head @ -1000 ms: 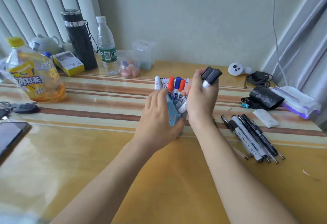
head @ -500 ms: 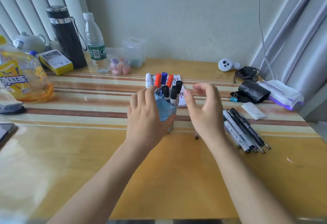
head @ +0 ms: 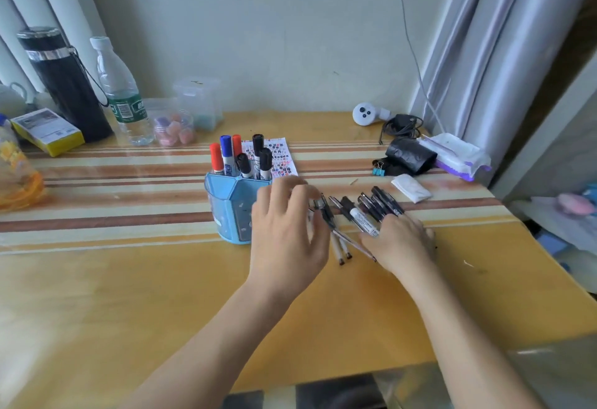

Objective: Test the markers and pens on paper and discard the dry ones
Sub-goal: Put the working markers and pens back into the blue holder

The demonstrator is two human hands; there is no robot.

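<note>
I see the holder (head: 232,214) keeping capped markers (head: 226,156) upright, probably the sorted ones; the scribbled paper (head: 281,156) lies just behind it. Right of the holder, the left hand (head: 284,237) curls over the nearest of the pens (head: 365,214); blur hides whether its fingers (head: 300,192) pinch it. Further right, the right hand (head: 400,240) lies flat on the row, fingers released, I judge to stop them rolling on the surface (head: 129,279).

Blur and cover
The left hand (head: 284,240) has blurred fingertips (head: 298,186); the right hand (head: 400,242) hides the lower ends of the black pens (head: 382,203).
</note>
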